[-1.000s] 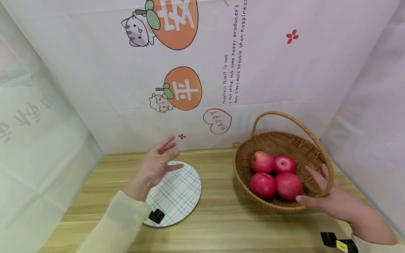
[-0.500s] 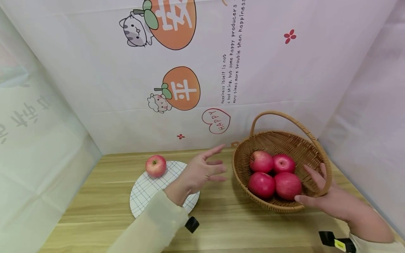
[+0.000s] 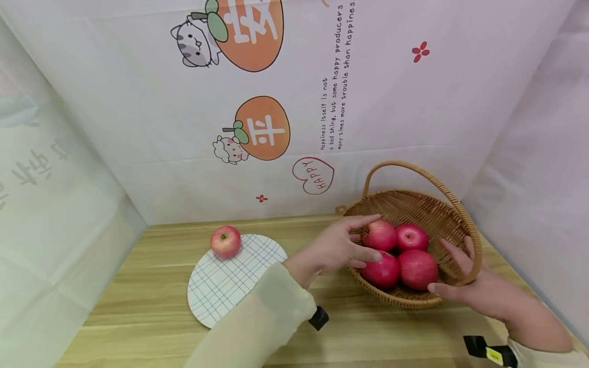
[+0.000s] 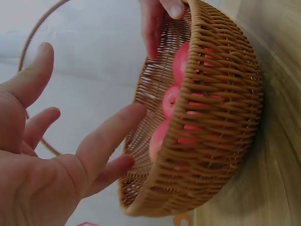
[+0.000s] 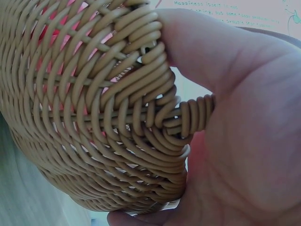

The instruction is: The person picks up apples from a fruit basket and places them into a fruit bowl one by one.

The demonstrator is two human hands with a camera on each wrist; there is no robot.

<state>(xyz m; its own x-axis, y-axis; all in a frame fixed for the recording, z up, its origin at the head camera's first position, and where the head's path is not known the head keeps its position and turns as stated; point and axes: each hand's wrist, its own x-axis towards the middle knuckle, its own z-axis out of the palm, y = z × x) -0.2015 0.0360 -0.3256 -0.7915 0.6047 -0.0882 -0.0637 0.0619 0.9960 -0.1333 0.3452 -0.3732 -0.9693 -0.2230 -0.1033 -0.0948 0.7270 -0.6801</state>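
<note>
A brown wicker basket (image 3: 409, 302) with a tall handle holds several red apples (image 3: 418, 270) on the right of the table. My right hand (image 3: 490, 289) grips its right rim beside the handle's foot, some fingers reaching inside; the right wrist view shows the palm close against the weave (image 5: 117, 122). Over the left rim my left hand (image 3: 335, 248) reaches with fingers spread, in front of the two left apples. Seen from the left wrist, these fingers hold nothing and stand apart from the apples (image 4: 160, 139). One apple (image 3: 225, 242) sits on the far left edge of a round checked plate (image 3: 221, 294).
The wooden table (image 3: 138, 306) meets a white printed cloth backdrop (image 3: 184, 194) behind the plate and basket. Cloth walls close in the left and right sides. The basket handle (image 3: 430, 176) arches above the apples.
My left hand has let go of the apple on the plate and travelled right to the basket's left side. The right hand keeps its grip on the rim.
</note>
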